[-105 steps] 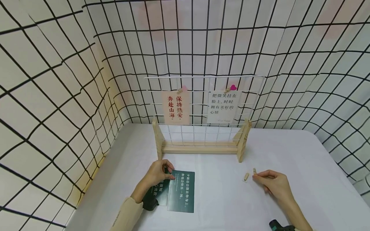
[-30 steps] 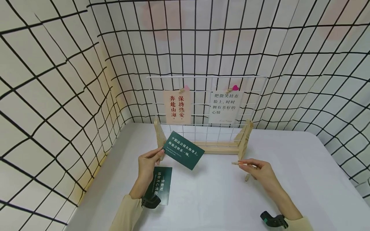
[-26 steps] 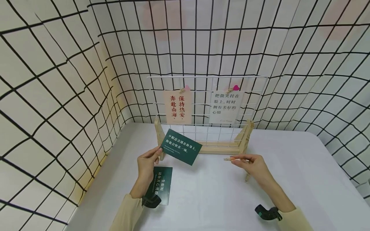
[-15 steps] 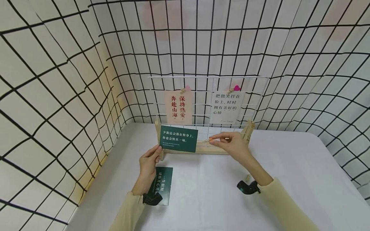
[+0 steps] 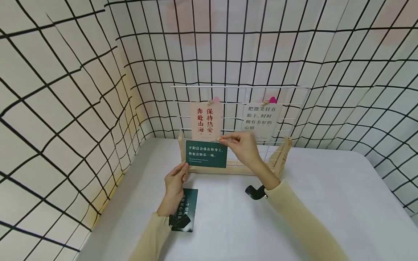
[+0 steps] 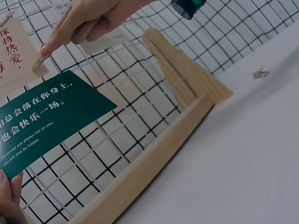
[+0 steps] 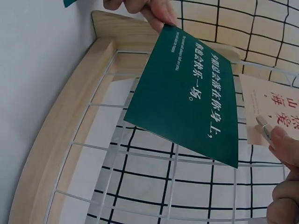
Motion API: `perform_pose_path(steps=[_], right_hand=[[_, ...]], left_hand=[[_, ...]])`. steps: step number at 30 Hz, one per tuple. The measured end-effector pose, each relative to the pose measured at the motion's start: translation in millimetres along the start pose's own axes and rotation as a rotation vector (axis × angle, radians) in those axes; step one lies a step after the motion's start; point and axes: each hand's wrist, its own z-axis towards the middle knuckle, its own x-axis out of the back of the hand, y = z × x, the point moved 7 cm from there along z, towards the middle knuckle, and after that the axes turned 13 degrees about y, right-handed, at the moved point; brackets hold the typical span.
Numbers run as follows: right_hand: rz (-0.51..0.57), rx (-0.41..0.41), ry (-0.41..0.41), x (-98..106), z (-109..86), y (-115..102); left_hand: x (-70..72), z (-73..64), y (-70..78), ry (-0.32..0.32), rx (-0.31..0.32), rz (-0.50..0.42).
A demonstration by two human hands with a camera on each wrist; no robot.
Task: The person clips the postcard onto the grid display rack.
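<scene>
My left hand (image 5: 174, 185) pinches a dark green card (image 5: 206, 161) with white lettering by its lower left corner. The card is held upright in front of the white wire rack (image 5: 240, 87), under a hanging pink card (image 5: 205, 121). Between thumb and fingers of my right hand (image 5: 244, 148) is a small wooden clothespin (image 7: 264, 127). It sits close to the green card's upper edge; in the right wrist view it overlaps the pink card and stands apart from the green one. Beneath my left wrist a second green card (image 5: 192, 208) lies on the table, partly covered.
Clothespins with hearts hold the pink card and a white card (image 5: 260, 117) on the rack, which has a wooden base (image 5: 238, 170). Another small wooden clothespin (image 6: 260, 73) lies on the white table (image 5: 225, 214). Black mesh panels (image 5: 238, 47) stand behind and beside.
The left hand lifted the green card off the table, brought it to the rack and levelled it. My right hand picked up a clothespin and moved left and up toward the card.
</scene>
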Motion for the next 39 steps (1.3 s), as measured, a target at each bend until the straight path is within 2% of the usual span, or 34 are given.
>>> perform_pose_path(steps=[8,16,23,28,33,39], right_hand=[[-0.067,0.06,0.016,-3,4.0,1],[-0.243,0.179,0.01,-10,4.8,-5],[-0.309,0.281,0.064,-12,4.1,-9],[-0.33,0.287,0.082,-15,3.3,-8],[-0.358,0.29,0.099,-16,1.8,-8],[-0.391,0.344,0.116,-20,-0.2,-10]], left_hand=[[-1.0,3.6,-5.5,0.029,0.001,-0.014],[-5.5,2.7,-7.5,0.064,0.001,-0.033],[-11.6,1.9,-7.3,0.055,-0.025,-0.067],[-12.6,1.0,-6.5,0.082,-0.03,-0.071],[-14.5,-3.9,-2.6,0.117,-0.065,-0.066],[-15.3,-8.9,1.0,0.168,-0.131,-0.06]])
